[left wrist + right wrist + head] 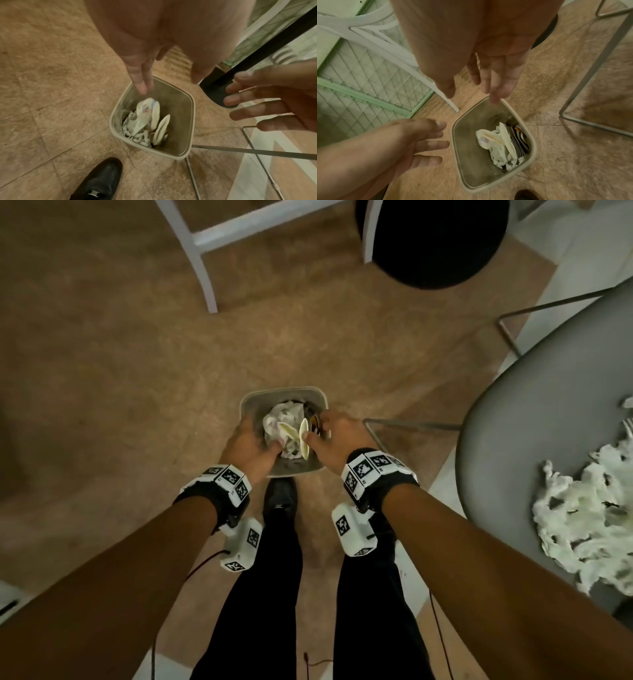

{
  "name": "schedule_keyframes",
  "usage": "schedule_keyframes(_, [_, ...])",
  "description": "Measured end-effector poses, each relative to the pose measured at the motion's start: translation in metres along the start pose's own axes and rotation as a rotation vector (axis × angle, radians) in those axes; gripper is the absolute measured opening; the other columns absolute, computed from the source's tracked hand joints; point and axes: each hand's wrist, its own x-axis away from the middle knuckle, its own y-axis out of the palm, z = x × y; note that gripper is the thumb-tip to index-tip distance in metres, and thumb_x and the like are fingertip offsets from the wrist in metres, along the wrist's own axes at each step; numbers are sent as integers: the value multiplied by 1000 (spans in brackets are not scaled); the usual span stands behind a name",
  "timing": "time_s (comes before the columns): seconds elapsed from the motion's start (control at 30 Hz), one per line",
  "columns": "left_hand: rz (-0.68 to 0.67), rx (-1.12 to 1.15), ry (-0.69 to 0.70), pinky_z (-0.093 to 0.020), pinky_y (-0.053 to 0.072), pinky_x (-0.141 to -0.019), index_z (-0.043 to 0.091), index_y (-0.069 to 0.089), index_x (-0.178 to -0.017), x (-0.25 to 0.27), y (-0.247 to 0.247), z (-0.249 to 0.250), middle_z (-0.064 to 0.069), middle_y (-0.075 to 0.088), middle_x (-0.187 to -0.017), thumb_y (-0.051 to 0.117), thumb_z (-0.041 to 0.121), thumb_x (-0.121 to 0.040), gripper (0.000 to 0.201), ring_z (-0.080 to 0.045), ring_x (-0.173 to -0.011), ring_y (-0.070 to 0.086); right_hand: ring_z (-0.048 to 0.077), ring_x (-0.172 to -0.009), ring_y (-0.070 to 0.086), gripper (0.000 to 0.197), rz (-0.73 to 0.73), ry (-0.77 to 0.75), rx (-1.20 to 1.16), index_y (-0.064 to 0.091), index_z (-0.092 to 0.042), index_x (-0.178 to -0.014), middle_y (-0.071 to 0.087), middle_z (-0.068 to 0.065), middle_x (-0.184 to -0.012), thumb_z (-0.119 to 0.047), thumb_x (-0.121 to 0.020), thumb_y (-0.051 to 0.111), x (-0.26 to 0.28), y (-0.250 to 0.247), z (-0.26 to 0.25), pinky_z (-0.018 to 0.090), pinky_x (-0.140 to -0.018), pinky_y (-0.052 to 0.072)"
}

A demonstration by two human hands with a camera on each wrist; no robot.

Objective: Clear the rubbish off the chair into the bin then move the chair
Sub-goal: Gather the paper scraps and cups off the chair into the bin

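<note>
A small pale bin (pixel 246 405) stands on the brown floor by my feet. It holds crumpled white paper and pale discs (pixel 286 428) plus a striped piece (pixel 518 140). Both hands hover over its rim, holding nothing. My left hand (pixel 255 445) has loose, straight fingers (pixel 141 83) above the bin (pixel 192 121). My right hand (pixel 327 436) is spread open, its fingers (pixel 494 86) over the bin (pixel 533 148). At the right is the grey chair (pixel 534 422), with a heap of crumpled white rubbish (pixel 589 508) on its seat.
The chair's thin metal legs (pixel 257 151) run along the floor just right of the bin. A white frame (pixel 202 251) and a black round base (pixel 431 237) stand farther ahead. A green mesh panel (pixel 359 81) is at the left. My black shoe (pixel 101 181) is beside the bin.
</note>
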Motion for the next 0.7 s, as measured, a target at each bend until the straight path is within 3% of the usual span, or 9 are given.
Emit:
schedule_keyframes(0.1, [-21, -94, 20, -42, 47, -103, 19, 41, -142, 1, 1, 16, -10, 58, -136, 61, 22, -90, 57, -31, -121, 57, 24, -107, 65, 38, -64, 10, -34, 59, -22, -125, 70, 1, -118, -42, -92, 55, 5, -21, 15, 37, -93, 53])
schedule_keyframes(0.17, [-59, -179, 71, -35, 47, -99, 6, 53, -130, 2, 6, 41, -11, 60, -134, 57, 16, -93, 39, -31, -117, 60, 23, -103, 66, 30, -65, 7, -87, 63, -21, -120, 72, 4, -114, -33, -95, 54, 14, -42, 26, 32, -90, 53])
schedule_keyframes(0.23, [-100, -227, 150, -34, 49, -91, 1, 60, -119, 8, 14, 77, -12, 63, -128, 53, 14, -95, 28, -32, -109, 63, 24, -100, 66, 25, -21, -4, -151, 65, -20, -115, 72, 5, -110, -30, -95, 53, 25, -67, 38, 36, -88, 55])
schedule_keyframes(0.33, [-89, -322, 278, -30, 49, -76, 12, 61, -116, 20, 34, 141, -2, 69, -109, 50, 15, -95, 24, -27, -89, 67, 23, -98, 67, 23, 96, 9, -260, 65, -21, -111, 73, 2, -104, -31, -95, 53, 45, -110, 65, 34, -89, 54])
schedule_keyframes(0.43, [-75, -380, 429, -36, 54, -84, 14, 62, -115, 32, 62, 205, -8, 72, -102, 50, 13, -93, 25, -30, -91, 68, 19, -97, 66, 22, 218, 56, -377, 67, -25, -111, 72, -2, -100, -30, -93, 55, 66, -151, 106, 28, -89, 51])
schedule_keyframes(0.57, [-184, -413, 639, -33, 54, -83, 18, 63, -111, 60, 146, 293, 5, 69, -86, 54, 10, -89, 26, -23, -85, 68, 11, -78, 65, 20, 467, 129, -543, 69, -19, -105, 69, -7, -86, -18, -91, 55, 111, -198, 204, 25, -82, 54])
schedule_keyframes(0.63, [-236, -423, 727, -32, 54, -82, 21, 63, -110, 78, 195, 323, 9, 68, -87, 55, 15, -88, 24, -19, -84, 68, 0, -68, 60, 18, 561, 187, -567, 69, -17, -104, 65, -12, -82, -18, -93, 55, 133, -212, 253, 15, -76, 51])
schedule_keyframes(0.67, [-270, -435, 770, -33, 55, -83, 21, 63, -111, 89, 220, 336, 8, 69, -91, 56, 17, -88, 24, -17, -84, 67, 0, -68, 60, 17, 603, 215, -571, 69, -19, -103, 65, -12, -84, -19, -93, 55, 145, -218, 277, 15, -77, 52])
schedule_keyframes(0.7, [-310, -452, 815, -34, 54, -85, 21, 62, -112, 101, 245, 345, 6, 69, -97, 57, 18, -87, 25, -16, -86, 66, 5, -71, 64, 17, 645, 240, -595, 69, -21, -102, 67, -11, -87, -21, -92, 55, 154, -222, 300, 21, -80, 55])
